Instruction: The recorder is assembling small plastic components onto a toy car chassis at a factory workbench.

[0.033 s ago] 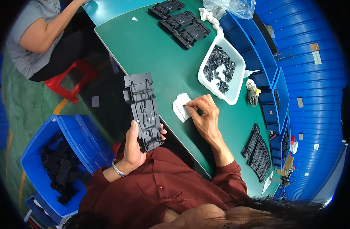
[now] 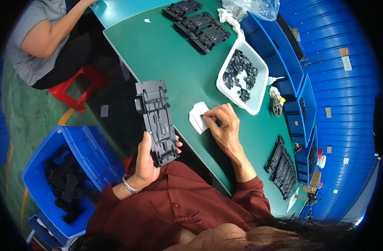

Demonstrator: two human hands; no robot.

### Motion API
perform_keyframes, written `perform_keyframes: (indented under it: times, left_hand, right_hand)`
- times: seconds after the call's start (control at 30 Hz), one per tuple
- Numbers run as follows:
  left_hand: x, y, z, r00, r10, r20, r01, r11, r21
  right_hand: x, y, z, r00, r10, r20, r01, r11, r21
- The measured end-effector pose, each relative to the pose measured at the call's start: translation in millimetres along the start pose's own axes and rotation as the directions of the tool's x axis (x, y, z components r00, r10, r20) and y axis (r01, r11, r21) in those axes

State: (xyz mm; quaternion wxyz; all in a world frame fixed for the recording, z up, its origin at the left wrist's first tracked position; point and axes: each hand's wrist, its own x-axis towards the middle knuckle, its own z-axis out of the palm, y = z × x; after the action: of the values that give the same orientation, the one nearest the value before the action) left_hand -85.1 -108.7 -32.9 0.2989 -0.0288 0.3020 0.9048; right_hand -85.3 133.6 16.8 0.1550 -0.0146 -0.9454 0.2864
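My left hand (image 2: 146, 165) grips the lower end of a black plastic chassis-like part (image 2: 157, 119), tilted upright in front of the table edge. Its thumb lies along one side and the fingertips show at the other. Over a small white pad (image 2: 197, 121) on the green table, my right hand (image 2: 225, 127) is closed in a pinch. A small dark piece (image 2: 202, 116) shows at its fingertips; its exact shape is too small to tell. Beyond this hand stands a white tray (image 2: 220, 85) holding many small black pieces (image 2: 240, 71).
Several black chassis-like parts (image 2: 202, 30) lie at the table's far end, and long black parts (image 2: 281, 167) lie at the right. Blue bins (image 2: 298, 113) line the right edge. A blue crate (image 2: 89, 154) of black parts stands lower left. Another person (image 2: 43, 39) sits at far left.
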Motion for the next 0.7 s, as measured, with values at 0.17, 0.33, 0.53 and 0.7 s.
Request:
perform_keyframes:
  times: [0.17,0.33,0.53,0.7]
  left_hand:
    - [-0.5,1.5,0.7,1.000,0.005,-0.009,-0.005,1.000,0.003]
    - [-2.4,2.4,0.0,1.000,0.010,0.001,-0.010,1.000,0.001]
    - [-4.0,4.1,-2.1,1.000,0.009,-0.003,-0.009,1.000,0.001]
    - [-4.5,4.9,-1.6,1.000,0.007,-0.001,-0.007,1.000,-0.002]
  right_hand:
    - [2.5,-3.7,-5.1,0.984,-0.176,-0.009,0.173,0.977,-0.120]
    - [7.3,-12.3,-16.4,0.895,-0.409,0.180,0.445,0.779,-0.442]
    - [11.6,-20.1,-22.7,0.828,-0.473,0.300,0.560,0.688,-0.462]
    - [13.3,-27.8,-23.4,0.793,-0.486,0.367,0.608,0.616,-0.500]
